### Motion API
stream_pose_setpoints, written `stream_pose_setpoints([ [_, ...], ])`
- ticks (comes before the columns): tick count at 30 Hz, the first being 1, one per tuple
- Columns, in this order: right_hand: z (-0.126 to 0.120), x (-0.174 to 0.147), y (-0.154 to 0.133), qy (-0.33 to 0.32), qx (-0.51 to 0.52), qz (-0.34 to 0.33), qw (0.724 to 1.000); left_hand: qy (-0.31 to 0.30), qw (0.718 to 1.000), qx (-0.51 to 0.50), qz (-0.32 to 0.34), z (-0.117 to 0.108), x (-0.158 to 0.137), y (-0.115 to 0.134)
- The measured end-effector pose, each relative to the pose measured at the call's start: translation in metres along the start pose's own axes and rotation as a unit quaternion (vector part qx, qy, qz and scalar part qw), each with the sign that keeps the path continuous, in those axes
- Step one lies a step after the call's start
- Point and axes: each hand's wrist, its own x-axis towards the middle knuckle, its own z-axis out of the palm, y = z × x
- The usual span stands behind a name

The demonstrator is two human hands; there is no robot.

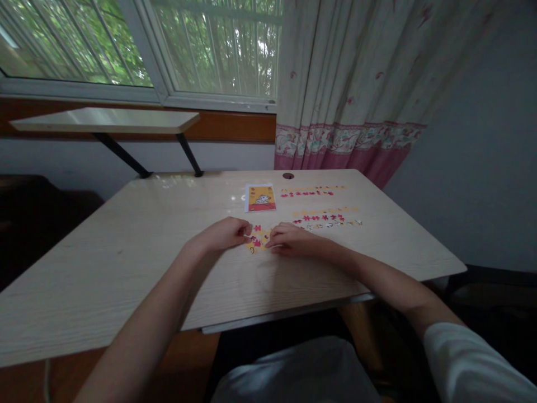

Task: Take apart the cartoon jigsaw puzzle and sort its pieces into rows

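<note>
Joined yellow and red jigsaw puzzle pieces point(257, 242) lie flat on the light wooden table, between my two hands. My left hand point(230, 232) touches their left edge with its fingers curled in. From the right, my right hand point(291, 239) has thumb and fingers pinched at the other edge; the fingertips cover whatever lies under them. A loose red puzzle piece point(257, 228) sits just above the joined part. Behind it lies a picture card point(260, 199) showing a white animal on yellow and red.
Several rows of loose pieces, yellow point(325, 212), red point(308, 194) and white point(331, 225), lie to the right. A raised shelf point(109, 120) on black legs stands at the back left. The table point(138, 252) has a cable hole point(288, 176) near the curtain point(335, 112).
</note>
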Motion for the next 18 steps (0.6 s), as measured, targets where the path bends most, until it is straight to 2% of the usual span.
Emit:
stream_pose_setpoints([
  [6,-0.003,-0.001,0.005,-0.012,0.037,0.001,0.999,0.015,1.0,-0.006,0.009,0.004,0.002,-0.004],
  [12,-0.012,0.001,0.003,-0.056,0.058,0.102,0.992,0.048,0.999,-0.004,-0.011,-0.002,-0.001,0.007],
  [18,-0.015,0.0,0.001,-0.073,0.067,0.14,0.985,0.068,0.998,-0.01,0.002,-0.002,-0.001,0.016],
])
